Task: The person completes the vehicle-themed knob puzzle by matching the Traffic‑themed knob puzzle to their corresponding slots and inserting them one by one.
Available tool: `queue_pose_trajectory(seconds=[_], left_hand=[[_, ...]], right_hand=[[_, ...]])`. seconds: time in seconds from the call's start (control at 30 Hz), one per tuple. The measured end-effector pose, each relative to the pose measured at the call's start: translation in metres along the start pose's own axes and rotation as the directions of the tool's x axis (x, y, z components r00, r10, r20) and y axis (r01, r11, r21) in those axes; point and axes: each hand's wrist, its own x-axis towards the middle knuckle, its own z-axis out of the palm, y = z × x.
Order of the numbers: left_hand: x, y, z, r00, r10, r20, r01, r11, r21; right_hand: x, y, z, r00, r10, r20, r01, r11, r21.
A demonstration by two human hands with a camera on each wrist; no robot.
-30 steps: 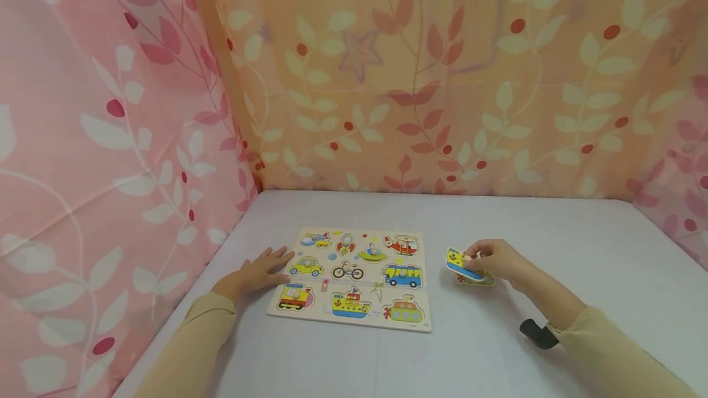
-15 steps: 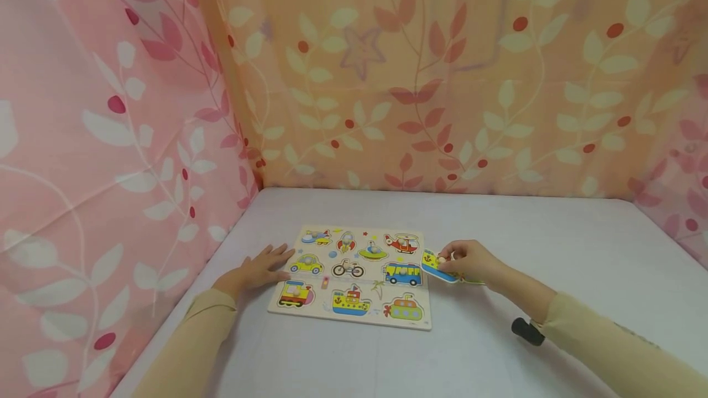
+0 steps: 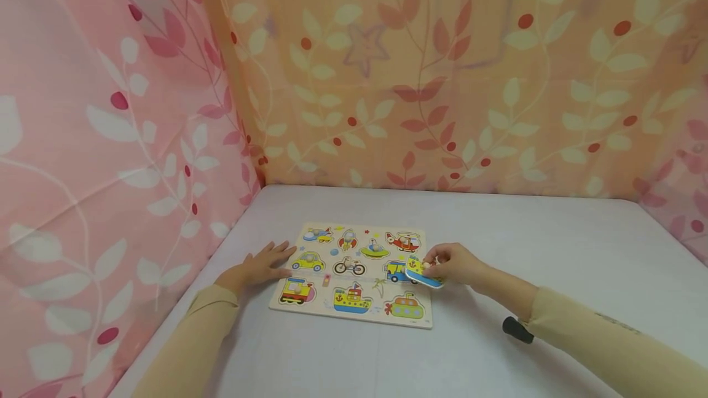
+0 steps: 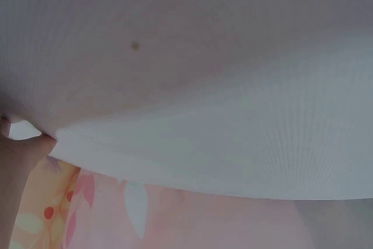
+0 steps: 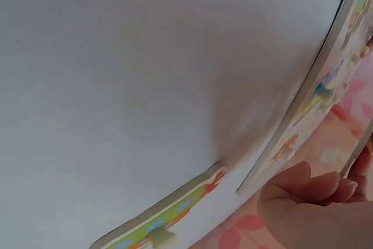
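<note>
A wooden vehicle puzzle board (image 3: 379,287) lies on the table. My left hand (image 3: 265,265) rests at its left edge, fingers spread; part of that hand also shows at the edge of the left wrist view. My right hand (image 3: 458,264) pinches a yellow and blue ship puzzle piece (image 3: 423,275) by its knob. The piece is tilted and overlaps the bus (image 3: 395,270) at the board's right side in the head view. In the right wrist view, a green submarine piece (image 5: 166,220) with a knob lies on the table; in the head view my right hand hides it.
The board shows a matching ship picture (image 3: 351,300) and a submarine picture (image 3: 407,308) in its bottom row, beside a knobbed train (image 3: 297,291). A black object (image 3: 518,329) hangs at my right wrist. Patterned curtains (image 3: 359,109) surround the white table (image 3: 581,250).
My right hand has moved left with the ship piece, from right of the board to over its right edge. My left hand has stayed at the board's left edge.
</note>
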Motion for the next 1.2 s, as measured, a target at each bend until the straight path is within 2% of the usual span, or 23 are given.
queue_pose_trajectory(seconds=[0.37,0.63,0.93,1.2], left_hand=[[0.000,0.001,0.001,1.000,-0.006,0.003,0.007,1.000,-0.019],[0.003,-0.005,0.004,1.000,-0.012,0.001,0.012,1.000,-0.019],[0.005,-0.008,0.006,1.000,-0.026,-0.005,0.025,0.999,-0.025],[0.004,-0.005,0.004,1.000,-0.026,-0.015,0.026,0.999,-0.019]], right_hand=[[0.000,-0.014,0.017,0.998,-0.060,0.027,0.059,0.998,0.030],[0.006,-0.021,0.033,0.993,-0.106,0.054,0.102,0.993,0.066],[0.008,-0.028,0.048,0.994,-0.097,0.056,0.094,0.995,0.044],[0.008,-0.036,0.062,0.993,-0.091,0.081,0.086,0.994,0.066]])
